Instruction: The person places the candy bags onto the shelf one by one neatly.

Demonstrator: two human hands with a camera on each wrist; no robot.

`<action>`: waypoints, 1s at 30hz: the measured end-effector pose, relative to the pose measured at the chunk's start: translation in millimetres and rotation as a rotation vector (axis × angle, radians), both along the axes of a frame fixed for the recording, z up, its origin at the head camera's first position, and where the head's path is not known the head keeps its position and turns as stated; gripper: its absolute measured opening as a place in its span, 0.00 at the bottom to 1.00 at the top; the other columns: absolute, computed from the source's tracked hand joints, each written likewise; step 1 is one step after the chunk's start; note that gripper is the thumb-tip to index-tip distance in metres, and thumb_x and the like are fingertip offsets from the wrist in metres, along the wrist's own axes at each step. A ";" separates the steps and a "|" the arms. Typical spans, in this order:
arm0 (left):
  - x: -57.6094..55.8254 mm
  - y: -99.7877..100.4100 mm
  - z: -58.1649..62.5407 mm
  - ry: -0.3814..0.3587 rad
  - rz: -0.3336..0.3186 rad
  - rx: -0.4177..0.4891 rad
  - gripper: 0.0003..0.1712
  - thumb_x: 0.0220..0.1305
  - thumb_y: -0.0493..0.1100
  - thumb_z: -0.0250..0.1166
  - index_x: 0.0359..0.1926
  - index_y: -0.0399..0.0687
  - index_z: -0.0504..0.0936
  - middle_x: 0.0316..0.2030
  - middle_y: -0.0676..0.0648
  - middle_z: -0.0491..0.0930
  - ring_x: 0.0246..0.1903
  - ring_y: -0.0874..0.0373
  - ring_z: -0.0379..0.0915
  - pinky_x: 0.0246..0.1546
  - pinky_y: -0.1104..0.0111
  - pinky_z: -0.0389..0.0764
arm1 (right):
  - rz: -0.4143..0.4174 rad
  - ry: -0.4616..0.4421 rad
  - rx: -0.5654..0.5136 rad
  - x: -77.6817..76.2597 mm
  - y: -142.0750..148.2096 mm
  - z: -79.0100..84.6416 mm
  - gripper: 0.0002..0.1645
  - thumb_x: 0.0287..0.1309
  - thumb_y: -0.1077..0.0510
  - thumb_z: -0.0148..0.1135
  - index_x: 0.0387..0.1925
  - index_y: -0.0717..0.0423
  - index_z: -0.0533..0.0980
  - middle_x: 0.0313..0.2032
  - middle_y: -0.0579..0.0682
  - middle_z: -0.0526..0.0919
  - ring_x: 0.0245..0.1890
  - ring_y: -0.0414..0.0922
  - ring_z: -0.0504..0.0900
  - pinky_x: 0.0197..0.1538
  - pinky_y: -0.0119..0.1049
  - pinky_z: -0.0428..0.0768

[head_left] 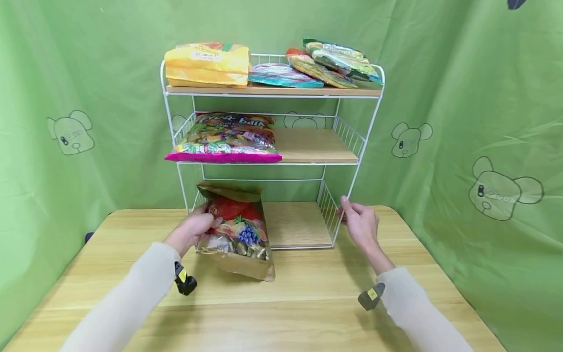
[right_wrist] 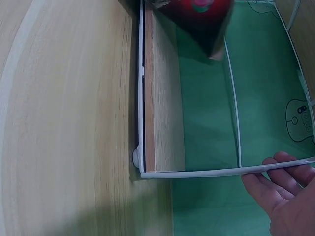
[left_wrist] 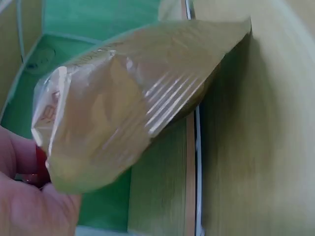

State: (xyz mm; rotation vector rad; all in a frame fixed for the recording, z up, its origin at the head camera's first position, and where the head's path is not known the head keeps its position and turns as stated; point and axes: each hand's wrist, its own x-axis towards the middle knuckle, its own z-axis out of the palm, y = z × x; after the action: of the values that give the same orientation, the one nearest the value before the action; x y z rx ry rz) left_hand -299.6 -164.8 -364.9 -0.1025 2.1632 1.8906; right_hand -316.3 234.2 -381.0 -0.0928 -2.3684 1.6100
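My left hand (head_left: 200, 225) grips the left side of a brown and red candy bag (head_left: 239, 217) with fruit printed on it and wrapped pieces showing through. The bag leans at the left of the bottom shelf (head_left: 294, 225), its lower end out past the front edge. In the left wrist view the bag (left_wrist: 128, 98) hides much of the shelf. At the right front post of the white wire rack (head_left: 369, 117), my right hand (head_left: 361, 225) holds the post between thumb and fingers. The right wrist view shows those fingers (right_wrist: 283, 169) at the white post.
On the middle shelf lies a large fruit candy bag (head_left: 228, 137) with a pink edge. The top shelf carries a yellow bag (head_left: 206, 66), a blue bag (head_left: 283, 76) and overlapping green bags (head_left: 343, 58). Beneath the rack is a wooden table (head_left: 281, 313), with green cloth (head_left: 440, 98) around it.
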 end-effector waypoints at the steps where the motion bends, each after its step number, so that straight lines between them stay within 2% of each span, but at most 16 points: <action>1: -2.1 -1.4 -0.2 -0.009 0.009 -0.028 0.38 0.72 0.29 0.52 0.78 0.37 0.49 0.47 0.39 0.78 0.28 0.62 0.73 0.27 0.73 0.81 | 0.001 -0.001 0.002 -0.1 -0.1 -0.2 0.42 0.70 0.30 0.51 0.50 0.67 0.80 0.52 0.67 0.84 0.49 0.56 0.88 0.52 0.31 0.88; 4: -6.8 -4.2 -1.6 -0.041 0.015 -0.097 0.26 0.73 0.32 0.53 0.69 0.32 0.61 0.27 0.51 0.75 0.23 0.62 0.70 0.22 0.74 0.76 | 0.008 0.002 0.000 0.5 -0.2 -0.8 0.41 0.71 0.31 0.51 0.51 0.68 0.80 0.52 0.68 0.84 0.50 0.58 0.87 0.52 0.31 0.88; 7: -9.6 -4.7 -1.5 -0.035 0.009 -0.121 0.22 0.74 0.33 0.52 0.65 0.33 0.63 0.23 0.53 0.73 0.20 0.63 0.67 0.19 0.75 0.73 | 0.008 0.008 -0.001 0.5 -0.1 -1.4 0.41 0.72 0.32 0.50 0.50 0.69 0.80 0.51 0.68 0.84 0.51 0.60 0.86 0.52 0.30 0.88; 9: -11.0 -5.5 -0.1 -0.023 -0.002 -0.122 0.24 0.76 0.35 0.50 0.68 0.34 0.60 0.24 0.52 0.78 0.17 0.64 0.65 0.16 0.76 0.68 | 0.007 0.012 -0.002 0.4 0.0 -1.7 0.42 0.72 0.31 0.50 0.50 0.69 0.79 0.52 0.68 0.84 0.52 0.61 0.86 0.52 0.30 0.88; 11: -12.1 -5.7 1.5 0.001 -0.009 -0.115 0.29 0.77 0.35 0.49 0.73 0.34 0.52 0.31 0.48 0.83 0.18 0.65 0.69 0.16 0.78 0.68 | 0.004 0.014 -0.001 -0.1 -0.2 -1.7 0.42 0.71 0.31 0.50 0.50 0.69 0.79 0.52 0.68 0.84 0.51 0.60 0.86 0.51 0.29 0.88; 13: -12.9 -5.5 2.8 0.011 -0.008 -0.087 0.39 0.77 0.34 0.49 0.78 0.36 0.38 0.42 0.36 0.86 0.20 0.64 0.76 0.16 0.76 0.75 | 0.003 0.012 0.001 -0.4 -0.4 -2.1 0.43 0.71 0.31 0.50 0.50 0.69 0.79 0.52 0.68 0.84 0.51 0.59 0.86 0.51 0.28 0.88; 14: -13.0 -5.2 3.5 0.018 -0.004 -0.084 0.44 0.77 0.33 0.50 0.78 0.37 0.30 0.49 0.31 0.84 0.22 0.62 0.79 0.18 0.75 0.79 | 0.002 0.013 0.000 -0.4 -0.6 -2.1 0.43 0.71 0.30 0.50 0.50 0.69 0.80 0.52 0.68 0.84 0.50 0.59 0.87 0.50 0.28 0.88; 16: -11.7 -3.7 6.0 0.047 0.002 -0.108 0.55 0.74 0.31 0.54 0.75 0.38 0.16 0.62 0.22 0.71 0.29 0.56 0.85 0.26 0.69 0.88 | 0.003 0.010 -0.002 -0.5 -1.0 -2.3 0.42 0.71 0.31 0.50 0.50 0.68 0.80 0.52 0.68 0.84 0.50 0.58 0.87 0.50 0.28 0.88; 17: -10.9 -2.7 6.6 0.073 0.004 -0.159 0.59 0.72 0.31 0.56 0.73 0.37 0.12 0.62 0.20 0.69 0.30 0.53 0.85 0.29 0.67 0.89 | 0.002 0.009 -0.002 -0.6 -1.2 -2.4 0.42 0.71 0.31 0.51 0.50 0.68 0.80 0.52 0.68 0.84 0.49 0.57 0.87 0.50 0.28 0.88; 19: -7.6 0.5 7.6 0.138 -0.005 -0.304 0.62 0.69 0.31 0.60 0.74 0.39 0.14 0.60 0.19 0.70 0.31 0.48 0.85 0.31 0.61 0.91 | 0.000 0.007 -0.002 -0.7 -1.5 -2.3 0.42 0.71 0.31 0.51 0.50 0.68 0.80 0.52 0.68 0.84 0.48 0.54 0.88 0.49 0.27 0.88; 21: -3.2 4.0 7.7 0.223 -0.022 -0.528 0.60 0.67 0.34 0.62 0.76 0.36 0.21 0.57 0.20 0.75 0.39 0.41 0.84 0.41 0.55 0.90 | -0.001 0.005 -0.005 -1.1 -1.6 -2.3 0.41 0.71 0.31 0.51 0.50 0.68 0.80 0.52 0.68 0.84 0.46 0.51 0.88 0.49 0.27 0.88; 23: 2.2 8.3 7.1 0.285 -0.040 -0.745 0.55 0.66 0.37 0.62 0.78 0.34 0.32 0.54 0.21 0.77 0.51 0.31 0.79 0.55 0.46 0.84 | -0.002 0.008 -0.003 -1.7 -1.5 -2.2 0.41 0.71 0.31 0.51 0.50 0.68 0.80 0.51 0.67 0.84 0.44 0.48 0.89 0.49 0.27 0.88; 25: 8.4 13.6 7.0 0.311 -0.070 -0.895 0.52 0.65 0.39 0.62 0.78 0.33 0.39 0.61 0.16 0.67 0.62 0.21 0.65 0.67 0.35 0.71 | -0.005 0.010 -0.002 -2.1 -1.1 -2.2 0.41 0.70 0.30 0.51 0.49 0.67 0.80 0.51 0.67 0.85 0.44 0.47 0.89 0.48 0.27 0.88; 26: 12.0 16.9 7.0 0.313 -0.085 -0.944 0.50 0.67 0.40 0.62 0.78 0.33 0.41 0.66 0.14 0.60 0.67 0.18 0.55 0.72 0.32 0.61 | -0.004 0.013 -0.004 -2.3 -0.8 -2.3 0.41 0.70 0.30 0.51 0.49 0.67 0.81 0.51 0.67 0.85 0.44 0.47 0.89 0.48 0.27 0.88; 28: 19.4 24.6 5.6 0.324 -0.120 -1.019 0.48 0.68 0.43 0.63 0.78 0.35 0.46 0.70 0.12 0.47 0.71 0.15 0.42 0.74 0.30 0.50 | -0.004 0.013 -0.001 -2.2 -0.2 -2.5 0.41 0.70 0.30 0.51 0.48 0.66 0.81 0.51 0.67 0.85 0.44 0.48 0.89 0.48 0.26 0.88; 30: 28.1 33.6 3.2 0.327 -0.155 -1.068 0.47 0.69 0.47 0.65 0.79 0.40 0.50 0.72 0.15 0.39 0.72 0.16 0.36 0.74 0.28 0.43 | -0.006 0.013 -0.001 -2.0 0.0 -2.6 0.40 0.70 0.30 0.51 0.48 0.65 0.81 0.50 0.67 0.85 0.44 0.49 0.89 0.48 0.27 0.88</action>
State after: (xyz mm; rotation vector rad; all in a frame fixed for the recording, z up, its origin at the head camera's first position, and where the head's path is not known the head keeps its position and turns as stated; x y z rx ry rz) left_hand -271.6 -131.2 -361.7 0.1816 3.0381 0.5228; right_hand -318.2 234.2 -383.6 -0.0896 -2.3558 1.6039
